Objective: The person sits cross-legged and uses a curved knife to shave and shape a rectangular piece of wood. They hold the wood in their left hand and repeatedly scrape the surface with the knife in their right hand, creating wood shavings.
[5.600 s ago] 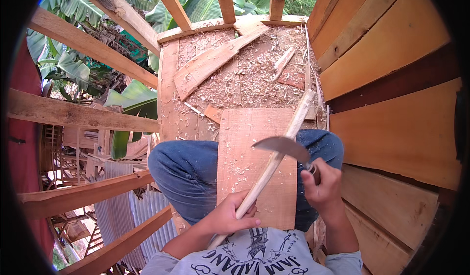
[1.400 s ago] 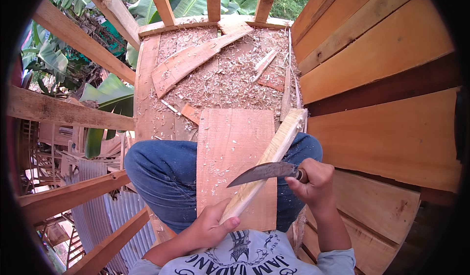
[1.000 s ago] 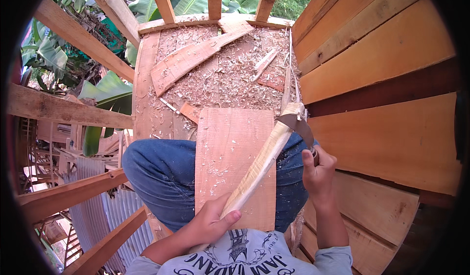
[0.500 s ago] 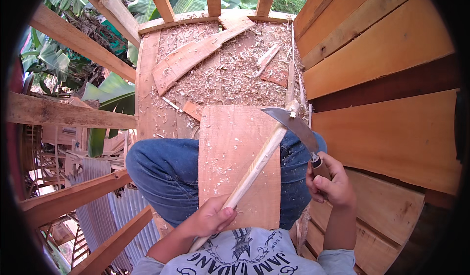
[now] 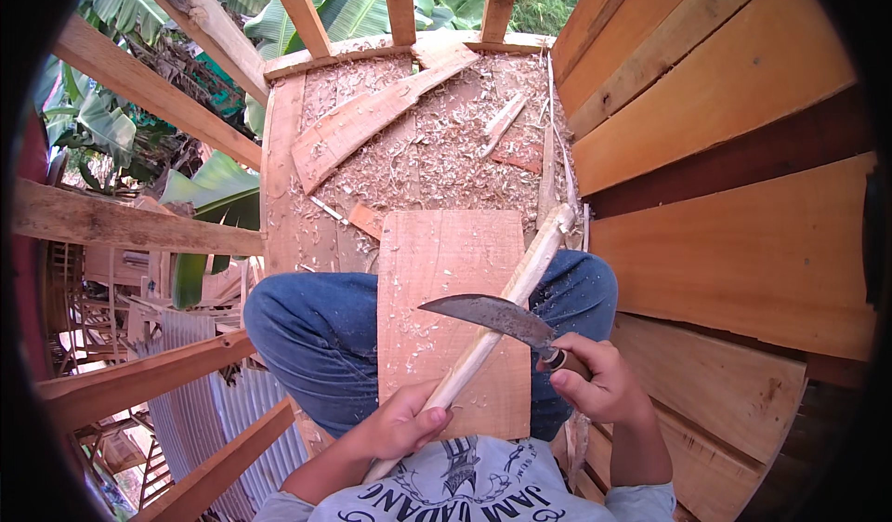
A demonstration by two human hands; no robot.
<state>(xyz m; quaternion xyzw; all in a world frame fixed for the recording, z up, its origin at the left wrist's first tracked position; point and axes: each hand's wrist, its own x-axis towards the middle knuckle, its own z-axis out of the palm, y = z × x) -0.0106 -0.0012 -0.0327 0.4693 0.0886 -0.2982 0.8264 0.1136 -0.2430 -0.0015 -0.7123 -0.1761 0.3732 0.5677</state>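
Observation:
My left hand (image 5: 406, 422) is closed round the lower part of a pale, peeled wooden stick (image 5: 531, 266), which slants up and to the right across my lap. In my right hand (image 5: 599, 380) is the dark wooden handle of a knife with a curved, sickle-like blade (image 5: 497, 316). The blade crosses the stick around its middle, its tip pointing left; whether its edge bites the wood I cannot tell. Under both lies a flat wooden board (image 5: 409, 271) resting across my legs, sprinkled with small shavings. The stick's far end is roughly cut and extends past the board's right edge.
Shavings (image 5: 437, 159) cover the plank floor ahead, with a tapered plank (image 5: 362, 127) and a split wood piece (image 5: 505, 122) among them. A plank wall (image 5: 725, 252) rises close on my right. Wooden railings (image 5: 139, 220) run along the left, with banana leaves beyond.
The knife has come down along the stick, from near its far end to about its middle. A curl of shavings at the stick's end is gone. My left hand keeps its hold.

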